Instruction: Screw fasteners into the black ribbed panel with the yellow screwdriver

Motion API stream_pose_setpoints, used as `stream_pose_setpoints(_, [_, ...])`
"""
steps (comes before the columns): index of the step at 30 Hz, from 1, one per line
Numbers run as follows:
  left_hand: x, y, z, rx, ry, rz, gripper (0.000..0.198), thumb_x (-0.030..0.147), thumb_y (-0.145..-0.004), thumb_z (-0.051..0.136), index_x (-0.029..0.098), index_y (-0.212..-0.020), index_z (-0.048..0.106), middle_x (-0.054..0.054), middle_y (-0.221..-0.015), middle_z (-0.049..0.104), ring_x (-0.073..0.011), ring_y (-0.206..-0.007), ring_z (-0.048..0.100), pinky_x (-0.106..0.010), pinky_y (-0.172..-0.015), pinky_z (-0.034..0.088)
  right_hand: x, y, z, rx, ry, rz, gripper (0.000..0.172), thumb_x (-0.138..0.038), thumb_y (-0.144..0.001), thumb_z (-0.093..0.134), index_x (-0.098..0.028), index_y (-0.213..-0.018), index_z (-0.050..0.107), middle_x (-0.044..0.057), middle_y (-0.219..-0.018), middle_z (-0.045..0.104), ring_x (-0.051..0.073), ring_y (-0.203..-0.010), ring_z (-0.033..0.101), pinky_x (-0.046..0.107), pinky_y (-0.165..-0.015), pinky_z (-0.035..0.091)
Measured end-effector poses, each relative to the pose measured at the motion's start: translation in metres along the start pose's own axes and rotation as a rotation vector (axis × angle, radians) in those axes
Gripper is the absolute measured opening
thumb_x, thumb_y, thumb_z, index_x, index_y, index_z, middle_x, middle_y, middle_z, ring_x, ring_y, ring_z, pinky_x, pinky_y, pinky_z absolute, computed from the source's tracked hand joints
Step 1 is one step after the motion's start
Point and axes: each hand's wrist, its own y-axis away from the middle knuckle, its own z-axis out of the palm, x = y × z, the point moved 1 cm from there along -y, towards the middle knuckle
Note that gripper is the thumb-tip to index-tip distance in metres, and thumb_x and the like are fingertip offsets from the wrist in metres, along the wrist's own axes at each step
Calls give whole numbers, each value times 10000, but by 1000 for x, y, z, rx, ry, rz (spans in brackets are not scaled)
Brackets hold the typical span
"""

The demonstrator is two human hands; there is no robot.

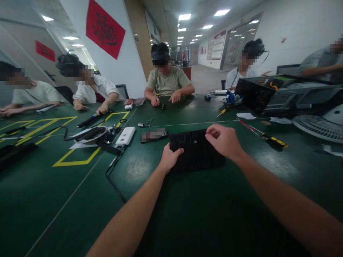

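Observation:
In front of me a flat black clutch bag (198,151) with a patterned surface and a small pale round stud is tilted up over the green table. My left hand (171,157) grips its left edge, thumb lying on the front face. At the bag's upper right edge is my right hand (223,141), its fingers curled into a pinch. What those fingertips hold, if anything, is too small to make out. Just left of the bag lies a dark flat packet (153,135) with its middle blurred out.
To the left are a white power bank (125,136), a cable and a plate (92,134) heaped with dark parts. On the right lie a yellow-black screwdriver (274,141), a fan (321,123) and an open computer case (268,96). Several people sit around the table.

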Motion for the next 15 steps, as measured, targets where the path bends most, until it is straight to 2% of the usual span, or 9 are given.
stream_pose_setpoints(3, [-1, 0, -1, -4, 2, -1, 333, 199, -695, 850, 197, -1004, 725, -90, -1042, 811, -295, -1009, 775, -511, -1015, 601, 40, 0, -37, 230, 191, 51, 122, -330, -859, 673, -262, -948, 721, 93, -878, 783, 280, -773, 718, 430, -770, 550])
stream_pose_setpoints(5, [0, 1, -1, -6, -4, 2, 325, 202, -696, 850, 196, -996, 724, -89, -1038, 810, -294, -1008, 774, -513, -1020, 598, 75, 5, -60, 332, 406, 117, 252, -332, -857, 666, -225, -1074, 736, 180, -1061, 795, 338, -911, 729, 486, -864, 527])
stream_pose_setpoints(7, [1, 1, -1, -6, -8, 1, 315, 209, -694, 853, 201, -981, 722, -83, -1030, 811, -292, -1001, 773, -512, -1024, 595, 112, 13, -75, 291, 625, 169, 404, -368, -875, 649, -189, -1227, 736, 270, -1283, 744, 434, -1201, 661, 552, -965, 473])
stream_pose_setpoints(9, [0, 2, -1, -9, -2, -4, 309, 213, -690, 857, 207, -967, 719, -77, -1023, 814, -292, -992, 774, -510, -1018, 597, 145, 22, -85, 238, 753, 296, 580, -476, -893, 644, -170, -1383, 698, 315, -1508, 617, 503, -1365, 545, 620, -994, 421])
stream_pose_setpoints(12, [-1, 1, -2, -7, 10, -8, 310, 209, -686, 860, 208, -961, 718, -75, -1017, 818, -293, -981, 777, -500, -996, 604, 180, 31, -91, 177, 776, 555, 771, -567, -873, 664, -145, -1518, 631, 362, -1594, 515, 538, -1416, 485, 666, -994, 375])
stream_pose_setpoints(15, [-4, 1, -3, 6, 10, -6, 320, 207, -686, 863, 200, -973, 722, -79, -1027, 822, -290, -981, 775, -486, -988, 603, 192, 30, -92, 85, 780, 670, 777, -539, -854, 669, -138, -1519, 638, 357, -1516, 590, 525, -1392, 508, 652, -998, 367])
